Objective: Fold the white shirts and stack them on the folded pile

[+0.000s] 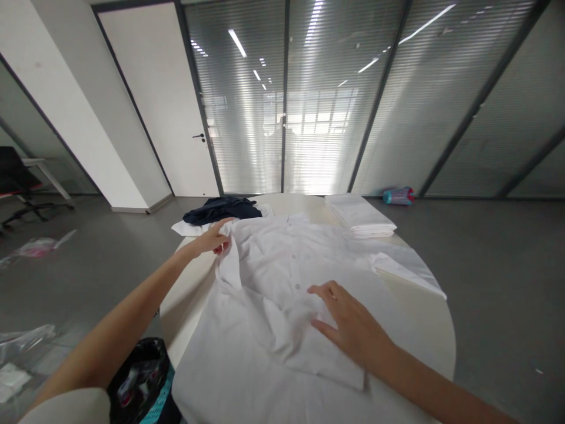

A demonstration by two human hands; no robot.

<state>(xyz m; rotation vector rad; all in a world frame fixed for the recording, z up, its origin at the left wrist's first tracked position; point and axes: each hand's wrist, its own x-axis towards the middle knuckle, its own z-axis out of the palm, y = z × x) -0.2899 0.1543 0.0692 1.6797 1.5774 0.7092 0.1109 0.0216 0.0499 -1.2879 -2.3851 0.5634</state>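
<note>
White shirt [282, 282] is spread front-up across the round table [436, 330], buttons showing — its left sleeve area is pinched in the left hand [215, 238], fingers closed on the cloth near the shoulder. The right hand [348, 327] lies flat and open on the front panel, pinning it. The fold would best be drawn inward evenly while the panel is kept pressed — wrinkles smoothed outward. A folded white stack [359, 215] and dark garment [223, 209] lie beyond.

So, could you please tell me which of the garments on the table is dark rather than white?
The navy garment crumpled at the table's far left edge; the others are white.
</note>
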